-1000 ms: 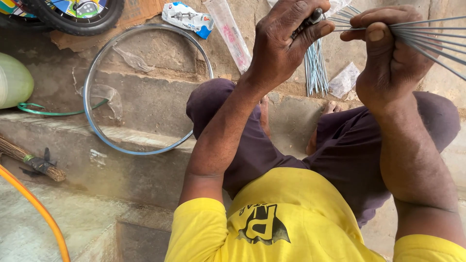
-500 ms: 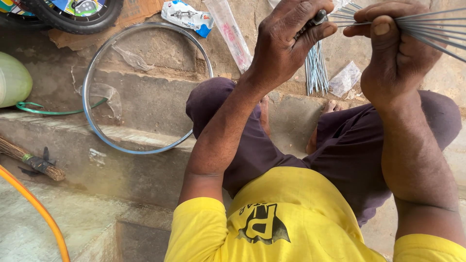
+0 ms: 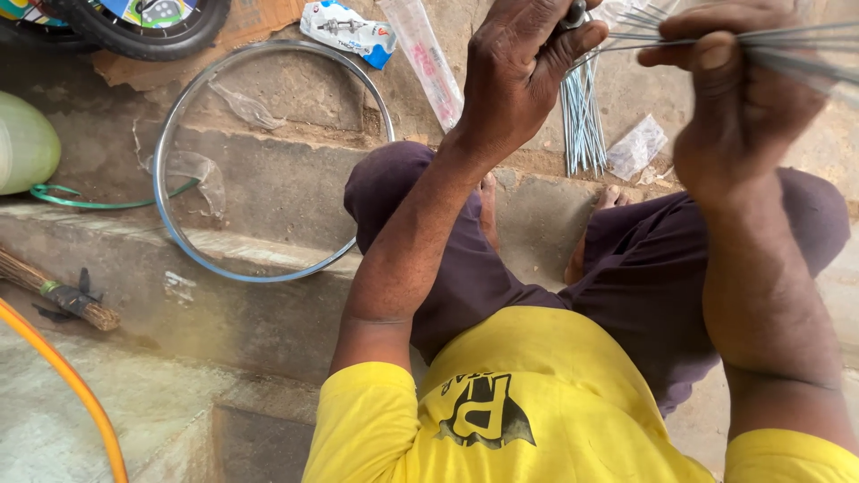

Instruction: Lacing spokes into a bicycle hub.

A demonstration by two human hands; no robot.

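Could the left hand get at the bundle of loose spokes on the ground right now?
Probably not at once: the left hand is closed on a small metal part, though the bundle lies uncovered just below it.

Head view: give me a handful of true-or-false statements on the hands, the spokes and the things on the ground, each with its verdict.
1. The right hand holds a bunch of thin metal spokes. True.
2. The left hand is empty and rests on the knee. False: it is raised and grips a small dark part at the spoke ends.
3. A bare metal wheel rim lies on the concrete step. True.
4. The orange hose runs through the rim. False: it lies apart, at the lower left.
5. More spokes lie on the ground past the knees. True.
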